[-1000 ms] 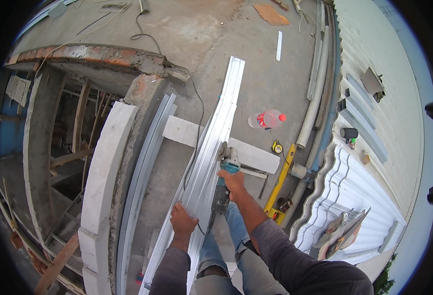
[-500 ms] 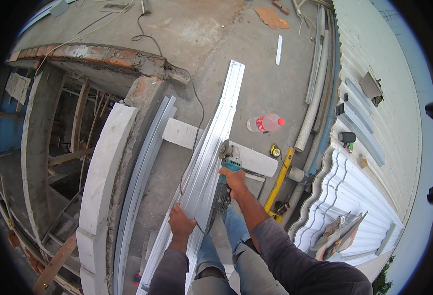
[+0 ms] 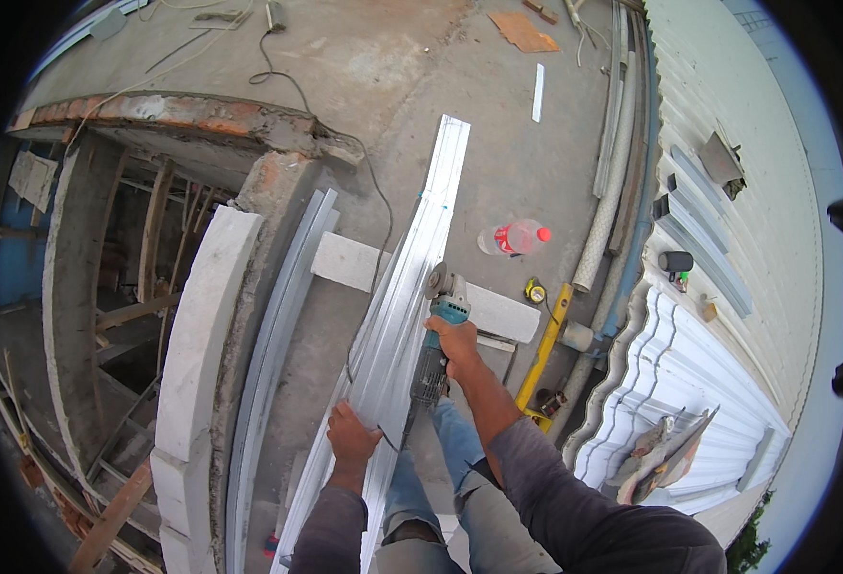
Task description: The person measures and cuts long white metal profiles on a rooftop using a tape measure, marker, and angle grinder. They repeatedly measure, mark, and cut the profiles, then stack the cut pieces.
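The right hand (image 3: 456, 346) grips the grinder (image 3: 451, 308) by the block (image 3: 500, 311); the left hand (image 3: 353, 436) rests on metal strips (image 3: 388, 344) crossing the block, its closure unclear; good control likely wants the cable (image 3: 390, 212) clear of the disc (image 3: 435, 280).

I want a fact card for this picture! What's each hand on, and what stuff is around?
Left hand: on the silver metal strips
Right hand: holding a teal-and-grey grinder
Grinder disc: by the strips; can't tell if touching
Under the strips: a pale block, showing on both sides
Right of the strips: red-capped bottle, tape measure, yellow level
Left of the strips: grey metal channels
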